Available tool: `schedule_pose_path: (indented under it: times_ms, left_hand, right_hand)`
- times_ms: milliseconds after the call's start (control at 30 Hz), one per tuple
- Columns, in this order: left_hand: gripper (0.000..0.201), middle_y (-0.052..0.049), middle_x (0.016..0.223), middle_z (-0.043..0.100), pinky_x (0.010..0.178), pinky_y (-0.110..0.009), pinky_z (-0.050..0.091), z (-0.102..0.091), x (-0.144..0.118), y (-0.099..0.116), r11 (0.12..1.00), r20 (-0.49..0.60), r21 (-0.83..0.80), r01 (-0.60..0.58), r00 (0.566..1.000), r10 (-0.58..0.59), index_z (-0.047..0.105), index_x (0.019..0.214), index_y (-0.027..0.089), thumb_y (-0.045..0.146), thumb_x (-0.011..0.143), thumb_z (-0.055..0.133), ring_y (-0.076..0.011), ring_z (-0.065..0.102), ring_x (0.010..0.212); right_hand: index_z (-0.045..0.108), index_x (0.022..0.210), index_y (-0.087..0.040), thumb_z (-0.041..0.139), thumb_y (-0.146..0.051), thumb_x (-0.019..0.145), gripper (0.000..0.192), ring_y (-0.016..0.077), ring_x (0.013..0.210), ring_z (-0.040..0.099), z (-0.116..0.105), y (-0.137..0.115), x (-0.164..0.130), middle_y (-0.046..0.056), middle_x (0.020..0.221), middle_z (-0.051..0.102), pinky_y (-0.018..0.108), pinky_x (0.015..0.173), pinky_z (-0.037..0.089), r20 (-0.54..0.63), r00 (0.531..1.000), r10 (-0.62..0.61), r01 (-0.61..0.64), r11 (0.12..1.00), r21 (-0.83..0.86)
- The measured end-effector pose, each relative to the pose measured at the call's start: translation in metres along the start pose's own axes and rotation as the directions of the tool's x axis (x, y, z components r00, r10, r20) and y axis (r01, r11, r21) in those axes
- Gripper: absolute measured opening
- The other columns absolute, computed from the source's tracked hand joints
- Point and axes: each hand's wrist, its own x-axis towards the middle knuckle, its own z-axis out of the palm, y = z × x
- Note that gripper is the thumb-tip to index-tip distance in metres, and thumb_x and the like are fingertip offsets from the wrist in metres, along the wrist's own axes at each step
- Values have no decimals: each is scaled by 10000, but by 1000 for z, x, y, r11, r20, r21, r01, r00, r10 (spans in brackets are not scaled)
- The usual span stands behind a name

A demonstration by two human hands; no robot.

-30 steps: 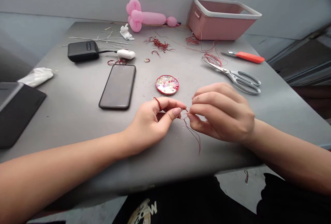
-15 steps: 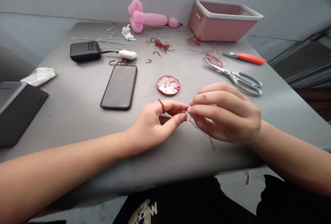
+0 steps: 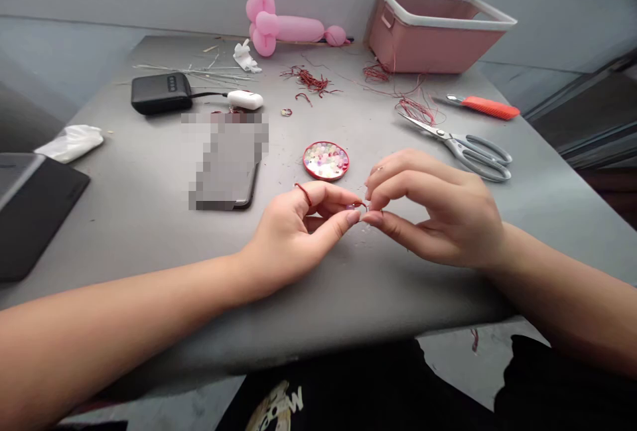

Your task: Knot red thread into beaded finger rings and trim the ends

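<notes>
Grey table (image 3: 149, 232), shirt print (image 3: 279, 408) seemingly "MOOW".

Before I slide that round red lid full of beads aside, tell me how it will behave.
The red lid looks shallow and flat-bottomed, so it should slide rather than tip. Its low rim suggests a quick shove could spill the loose round beads, which would probably roll across the smooth grey table. It likely weighs little.

Grey table (image 3: 149, 219): pink basket (image 3: 438, 40) at far right; pink balloon (image 3: 288, 25) against the wall; scissors (image 3: 462, 146) beside an orange-handled tool (image 3: 485, 107); black power bank (image 3: 160, 93); phone (image 3: 226, 162); crumpled tissue (image 3: 70, 142); scattered red thread scraps (image 3: 308, 79).
</notes>
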Motion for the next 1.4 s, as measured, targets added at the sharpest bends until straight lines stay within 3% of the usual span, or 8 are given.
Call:
schedule_pose_path:
  times_ms: [133,233,400,600,800,1000,1267,1400]
  left_hand:
    - [118,0,859,687,752,-165,540,1,1,0,999,-23,-37,-14,1000,13,656,916,151,226,844,714,-84,658,814]
    - [111,11,845,675,746,-149,537,1,0,2,999,-45,-40,-4,999,3,644,906,154,211,843,715,-71,652,802]
    - [117,5,861,683,759,-160,541,0,-1,0,1000,-28,7,-13,1000,14,646,912,156,225,847,714,-75,660,808]
    - [93,10,835,669,724,-170,533,-1,-3,0,998,4,55,-43,999,43,625,916,170,221,867,685,-77,647,774]
    - [86,25,749,640,637,-170,513,-1,-2,4,998,-53,68,-17,998,21,618,869,169,194,841,696,-72,614,675]
    - [152,5,781,695,688,-226,556,-1,4,6,998,-102,-29,47,994,-50,641,852,154,224,785,758,-103,669,683]
    - [168,-8,837,761,745,-190,563,-2,4,6,1000,-118,-12,29,993,-30,729,840,155,206,716,829,-111,702,789]
    - [205,17,786,746,713,-171,554,-3,3,5,999,-124,-29,46,991,-50,721,873,168,187,706,837,-93,689,748]
  right_hand:
    - [599,794,-220,659,-191,851,87,175,719,621,-1,-2,-1,34,761,645,344,657,519,-69,971,231,-223,969,110]
    - [620,788,-234,667,-244,856,84,178,705,620,-5,-1,-1,28,760,664,347,642,501,-46,942,332,-324,938,125]
    - [646,840,-224,620,-224,890,57,153,744,634,-8,1,0,18,807,689,327,699,516,97,936,337,-350,913,208]
    - [637,831,-208,637,-176,870,50,141,779,624,-4,-4,0,20,824,664,310,725,519,122,940,319,-342,875,342]
    - [668,776,-217,676,-291,859,111,155,735,613,-3,-4,3,30,758,652,290,607,500,199,820,536,-552,653,518]
    - [706,744,-242,742,-402,803,175,164,723,596,-4,0,3,29,720,648,288,555,462,121,727,676,-639,600,482]
    - [740,809,-248,776,-304,784,71,130,757,629,-5,1,4,-11,812,712,276,698,500,242,781,576,-614,633,472]
    - [741,810,-237,765,-297,792,67,126,746,630,-4,4,3,-8,809,715,265,682,499,261,777,573,-620,623,477]
